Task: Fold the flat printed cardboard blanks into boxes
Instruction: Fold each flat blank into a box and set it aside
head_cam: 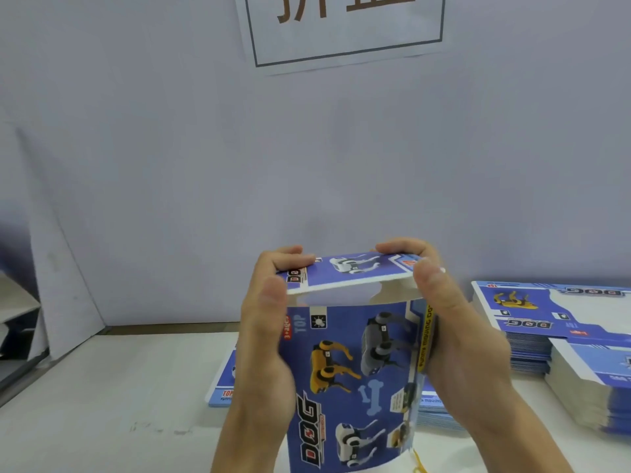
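Here, a blue printed box (355,380) with pictures of toy dogs and the word DOG is held upright in front of the person, low in the centre of the view, above a white table (102,387). The left hand (269,332) clasps the box's side at 9 o'clock, thumb lying along the near edge and fingers curled over the top flap (345,271). The right hand (450,322) clasps the side at 3 o'clock in the same way, thumb on the near corner and fingers bent down onto the flap's far edge. The flap lies almost level over the box's open top, with a narrow gap showing white card beneath it. Behind the box, toward 6 o'clock of the table's middle, a low stack of flat blanks (222,387) lies on the table, partly hidden by the left wrist. At 3 o'clock a taller stack of blanks (532,322) sits on the table, and just beside it, nearer the person, another stack (594,390) shows its white edges. At 12 o'clock a paper sign (345,29) with large brown characters hangs on the pale wall (170,148). At 9 o'clock stands a grey leaning panel (58,254).
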### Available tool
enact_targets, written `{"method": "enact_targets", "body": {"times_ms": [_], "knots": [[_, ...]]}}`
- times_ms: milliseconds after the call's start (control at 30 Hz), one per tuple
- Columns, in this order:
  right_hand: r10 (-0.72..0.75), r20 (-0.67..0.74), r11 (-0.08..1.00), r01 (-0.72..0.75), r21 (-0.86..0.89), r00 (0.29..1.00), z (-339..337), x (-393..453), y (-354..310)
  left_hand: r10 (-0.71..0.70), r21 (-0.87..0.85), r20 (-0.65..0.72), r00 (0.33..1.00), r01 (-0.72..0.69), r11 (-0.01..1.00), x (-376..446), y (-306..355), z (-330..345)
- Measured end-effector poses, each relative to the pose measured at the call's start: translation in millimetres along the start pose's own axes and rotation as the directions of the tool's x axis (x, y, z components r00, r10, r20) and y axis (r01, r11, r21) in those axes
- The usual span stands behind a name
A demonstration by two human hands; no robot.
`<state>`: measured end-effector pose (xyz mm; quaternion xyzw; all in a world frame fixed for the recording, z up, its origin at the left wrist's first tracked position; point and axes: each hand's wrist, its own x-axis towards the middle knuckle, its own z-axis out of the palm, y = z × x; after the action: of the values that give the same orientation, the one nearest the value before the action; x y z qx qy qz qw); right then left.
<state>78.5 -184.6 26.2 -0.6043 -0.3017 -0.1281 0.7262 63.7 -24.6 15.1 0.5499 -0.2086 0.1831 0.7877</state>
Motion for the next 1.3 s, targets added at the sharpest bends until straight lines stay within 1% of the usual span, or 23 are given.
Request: {"method": "enact_targets", "body": {"times_ms": [33,100,133,167,233,400,533,600,667,833,900,967,1100,1167,1233,1300], "knots": [[-0.007,0.005,1.0,0.007,0.008,1.0,-5.6,1.7,6.5,-0.005,0.058,0.007,1.0,0.005,0.998,0.3,-0.4,-1.2],[0.087,-0.047,0.991,-0.082,0.106,0.995,-4.7,1.3,8.8,-0.001,0.126,0.037,0.999,-0.004,0.992,-0.3,-0.3,-3.2],[0.104,-0.02,0.983,-0.1,0.153,0.994,-4.8,-8.2,8.9,0.006,0.13,0.055,0.998,-0.013,0.991,-0.8,-0.7,-4.7],[0.093,-0.006,0.983,-0.09,0.158,0.996,-6.2,-14.3,11.0,0.021,0.137,0.066,0.998,-0.03,0.99,-1.5,-0.5,-6.1],[0.051,-0.008,0.99,-0.049,0.134,0.999,-6.5,-17.4,13.2,0.058,0.154,0.074,0.996,-0.069,0.986,-1.9,1.6,-8.4],[0.006,-0.093,0.993,0.005,0.12,0.996,2.0,-13.7,15.3,0.105,0.217,0.038,0.994,-0.111,0.97,-1.2,2.9,-9.7],[-0.078,-0.186,0.996,0.084,0.025,0.979,13.0,-12.1,13.6,0.13,0.203,0.024,0.991,-0.132,0.97,-0.2,4.1,-6.6],[-0.063,-0.205,0.996,0.073,0.041,0.977,17.5,-11.2,12.4,0.126,0.169,0.007,0.992,-0.125,0.978,1.0,4.6,-6.4],[-0.041,-0.22,0.997,0.054,0.054,0.975,18.3,-10.1,9.7,0.141,0.172,0.001,0.99,-0.139,0.975,1.9,4.3,-5.9],[-0.008,-0.175,0.997,0.021,0.074,0.985,12.6,-8.3,7.3,0.118,0.134,0.014,0.993,-0.119,0.984,-0.3,5.0,-7.4],[0.009,-0.163,0.995,0.007,0.095,0.987,11.5,-8.6,8.2,0.133,0.123,0.022,0.991,-0.135,0.983,-0.5,6.5,-7.9],[0.015,-0.161,0.992,0.006,0.128,0.987,10.6,-9.3,8.3,0.147,0.112,0.041,0.988,-0.151,0.982,0.2,7.2,-8.0],[0.059,-0.169,0.975,-0.021,0.222,0.984,7.6,-11.8,8.2,0.117,0.074,0.086,0.989,-0.124,0.99,0.5,6.2,-12.3],[0.08,-0.179,0.973,-0.038,0.227,0.98,5.7,-13.1,9.8,0.124,0.072,0.109,0.986,-0.132,0.989,0.4,6.8,-14.7],[0.07,-0.149,0.967,-0.031,0.252,0.986,5.5,-14.4,9.9,0.129,0.086,0.121,0.984,-0.14,0.986,1.1,8.9,-15.7],[0.02,-0.11,0.964,0.01,0.264,0.994,5.0,-14.7,9.3,0.146,0.108,0.108,0.983,-0.158,0.982,2.9,10.5,-15.7]]}}
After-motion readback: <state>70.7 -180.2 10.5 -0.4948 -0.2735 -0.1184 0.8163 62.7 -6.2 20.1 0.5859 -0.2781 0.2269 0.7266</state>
